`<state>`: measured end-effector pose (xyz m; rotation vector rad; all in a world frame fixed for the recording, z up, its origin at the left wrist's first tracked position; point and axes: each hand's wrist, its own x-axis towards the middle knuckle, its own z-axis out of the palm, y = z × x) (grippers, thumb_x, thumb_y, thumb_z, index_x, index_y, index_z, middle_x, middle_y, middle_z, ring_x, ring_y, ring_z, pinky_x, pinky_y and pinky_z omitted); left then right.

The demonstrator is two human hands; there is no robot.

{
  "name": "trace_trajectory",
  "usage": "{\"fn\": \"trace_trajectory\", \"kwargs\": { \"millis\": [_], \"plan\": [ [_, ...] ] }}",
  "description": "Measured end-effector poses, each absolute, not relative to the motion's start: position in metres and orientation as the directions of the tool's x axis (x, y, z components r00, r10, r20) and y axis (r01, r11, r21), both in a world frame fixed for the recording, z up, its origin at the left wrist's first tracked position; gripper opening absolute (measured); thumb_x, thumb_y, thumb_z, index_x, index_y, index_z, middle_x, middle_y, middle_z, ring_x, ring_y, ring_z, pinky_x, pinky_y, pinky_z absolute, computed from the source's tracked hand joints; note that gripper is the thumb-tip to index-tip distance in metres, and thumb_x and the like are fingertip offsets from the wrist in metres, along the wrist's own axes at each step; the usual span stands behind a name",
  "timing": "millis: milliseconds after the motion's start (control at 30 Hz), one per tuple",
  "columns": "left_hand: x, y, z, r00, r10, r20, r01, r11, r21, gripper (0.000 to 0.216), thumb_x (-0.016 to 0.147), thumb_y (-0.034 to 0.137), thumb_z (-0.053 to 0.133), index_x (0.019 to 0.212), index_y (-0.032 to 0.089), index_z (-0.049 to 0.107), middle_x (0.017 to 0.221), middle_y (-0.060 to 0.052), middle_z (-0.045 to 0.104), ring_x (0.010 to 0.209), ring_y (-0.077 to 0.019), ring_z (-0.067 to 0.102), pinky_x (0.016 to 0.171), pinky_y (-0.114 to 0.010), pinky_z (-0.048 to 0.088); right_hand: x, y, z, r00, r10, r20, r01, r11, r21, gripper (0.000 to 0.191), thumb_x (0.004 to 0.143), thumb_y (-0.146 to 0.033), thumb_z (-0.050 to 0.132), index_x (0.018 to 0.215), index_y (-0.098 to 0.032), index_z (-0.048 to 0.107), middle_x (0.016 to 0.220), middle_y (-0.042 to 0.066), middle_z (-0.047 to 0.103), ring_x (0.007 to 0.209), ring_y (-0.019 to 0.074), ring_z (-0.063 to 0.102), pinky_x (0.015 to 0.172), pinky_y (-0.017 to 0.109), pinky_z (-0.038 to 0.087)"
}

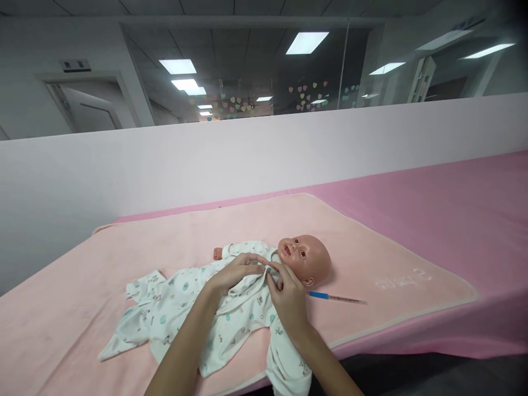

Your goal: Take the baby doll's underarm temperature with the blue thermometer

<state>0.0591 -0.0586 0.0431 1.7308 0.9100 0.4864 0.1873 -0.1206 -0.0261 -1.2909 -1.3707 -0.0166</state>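
Observation:
A baby doll (304,257) lies on its back on a pale pink blanket (371,258), its head to the right. It wears a white patterned baby suit (185,313), loose and spread out to the left. My left hand (233,273) rests on the doll's chest, fingers pinched on the suit's fabric at the collar. My right hand (289,297) sits just below the doll's chin and pinches the same collar edge. The two hands' fingertips meet at the neckline.
A thin stick with a blue end (336,297) lies on the blanket right of the doll's head. The blanket covers a long pink table (474,209). A white partition wall (247,159) runs behind it, with glass above.

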Motion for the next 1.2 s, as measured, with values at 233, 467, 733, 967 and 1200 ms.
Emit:
{"fn": "trace_trajectory", "kwargs": {
  "millis": [233,467,733,967,1200],
  "plan": [
    [0.0600,-0.0591,0.0454,0.641,0.761,-0.100,0.342,-0.166,0.925,0.037,0.070,0.043,0.061,0.094,0.015,0.064,0.056,0.002,0.047,0.057,-0.0116,0.042,0.054,-0.023,0.030,0.1868,-0.1202,-0.0319,0.322,0.617,0.718,0.667,0.391,-0.635,0.022,0.085,-0.023,0.044,0.094,-0.018,0.063,0.076,0.004,0.063,0.057,0.0125,0.054,0.057,0.024,0.044],
    [0.0566,-0.0625,0.0489,0.663,0.732,-0.157,0.444,-0.216,0.870,0.048,0.066,0.044,0.066,0.103,0.014,0.061,0.041,0.011,0.024,0.036,-0.0044,0.017,0.037,-0.021,0.012,0.1875,-0.1213,-0.0315,0.317,0.608,0.728,0.680,0.390,-0.621,0.019,0.084,-0.024,0.045,0.087,-0.018,0.063,0.074,0.003,0.063,0.056,0.0122,0.053,0.056,0.024,0.042],
    [0.0579,-0.0636,0.0455,0.627,0.769,-0.126,0.451,-0.226,0.864,0.036,0.072,0.039,0.058,0.096,0.013,0.066,0.040,0.010,0.024,0.033,-0.0035,0.017,0.034,-0.021,0.010,0.1881,-0.1223,-0.0322,0.313,0.629,0.712,0.677,0.378,-0.632,0.021,0.084,-0.024,0.043,0.092,-0.017,0.061,0.076,0.005,0.063,0.056,0.0129,0.053,0.055,0.025,0.042],
    [0.0566,-0.0583,0.0401,0.637,0.764,-0.097,0.434,-0.252,0.865,0.030,0.073,0.037,0.057,0.090,0.014,0.066,0.043,0.009,0.023,0.036,-0.0042,0.017,0.038,-0.022,0.010,0.1876,-0.1250,-0.0282,0.322,0.649,0.689,0.660,0.368,-0.655,0.014,0.084,-0.020,0.041,0.085,-0.017,0.054,0.068,0.002,0.059,0.056,0.0138,0.053,0.055,0.025,0.040],
    [0.0558,-0.0589,0.0416,0.647,0.751,-0.131,0.441,-0.227,0.868,0.027,0.074,0.038,0.055,0.086,0.015,0.062,0.043,0.009,0.024,0.036,-0.0048,0.016,0.037,-0.023,0.009,0.1872,-0.1240,-0.0311,0.302,0.651,0.696,0.680,0.364,-0.636,0.015,0.085,-0.017,0.038,0.078,-0.018,0.052,0.066,0.001,0.057,0.058,0.0130,0.052,0.056,0.023,0.038]
  ]
}}
